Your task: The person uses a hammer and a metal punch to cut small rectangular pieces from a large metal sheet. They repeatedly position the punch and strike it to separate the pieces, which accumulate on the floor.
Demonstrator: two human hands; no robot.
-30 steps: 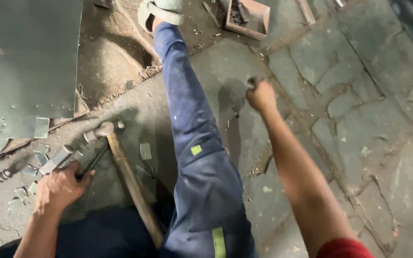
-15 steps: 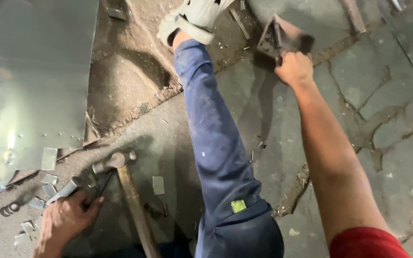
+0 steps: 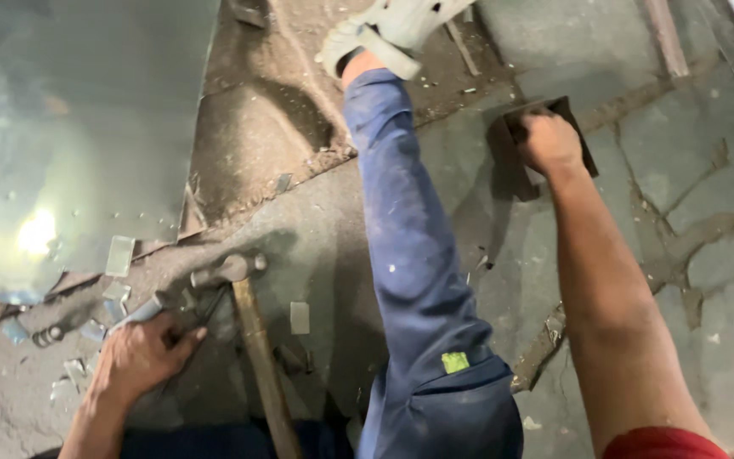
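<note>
My right hand point(image 3: 547, 143) reaches far forward and grips a small dark open metal box point(image 3: 579, 127) on the stone floor, right of my outstretched leg in blue trousers point(image 3: 409, 255). My left hand point(image 3: 141, 357) rests on the floor at the lower left, fingers closed on a thin dark metal tool point(image 3: 205, 310) beside a strip of metal point(image 3: 141, 310). A hammer with a wooden handle point(image 3: 256, 357) lies right next to that hand, its steel head point(image 3: 226, 270) pointing away from me.
A large shiny metal sheet point(image 3: 69, 136) covers the floor at the upper left. Several small cut metal pieces point(image 3: 119, 255) lie scattered near its edge. My white shoe point(image 3: 392, 30) is at the top. Cracked stone slabs point(image 3: 690, 212) fill the right side.
My right hand has closed on the metal box and drawn it nearer along the floor. The view has tilted downward. My left hand stays by the hammer.
</note>
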